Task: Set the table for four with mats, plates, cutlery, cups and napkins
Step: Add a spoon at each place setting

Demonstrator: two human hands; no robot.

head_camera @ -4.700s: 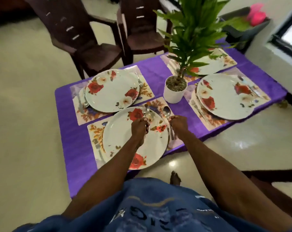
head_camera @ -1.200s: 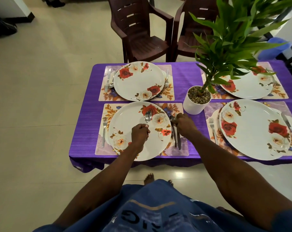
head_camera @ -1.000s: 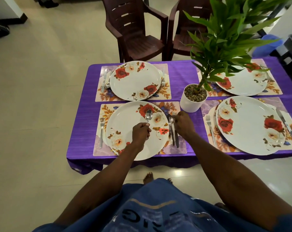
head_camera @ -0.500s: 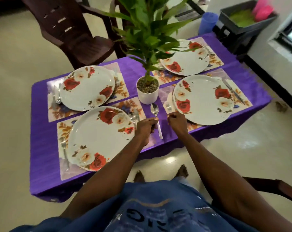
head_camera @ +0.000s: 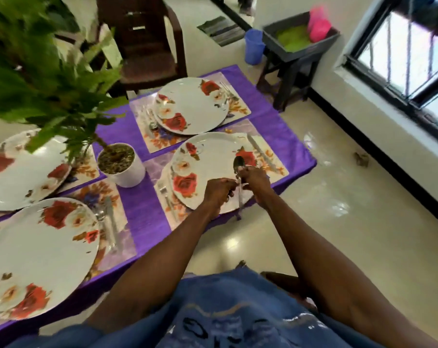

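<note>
Step in hand: cutlery placement at the near right setting. Your right hand (head_camera: 252, 178) grips the handle of a polished steel spoon (head_camera: 239, 165), its bowl pointing away from you and hanging over the white round plate with red roses (head_camera: 208, 156). Your left hand (head_camera: 219, 190) is curled just beside it, touching or nearly touching the handle; motion blur leaves it unclear whether those fingers actually pinch the spoon, so you cannot tell. The plate sits on a floral rectangular placemat (head_camera: 275, 159) on the purple tablecloth (head_camera: 147, 207). A steel fork (head_camera: 165, 197) lies left of the plate, a table knife (head_camera: 259, 150) on the mat to its right. Judgement: the spoon probably belongs beside that knife, so the next move calls for carrying it rightward off the plate and laying it parallel, handle toward you. No cups or napkins are on the table yet.
</note>
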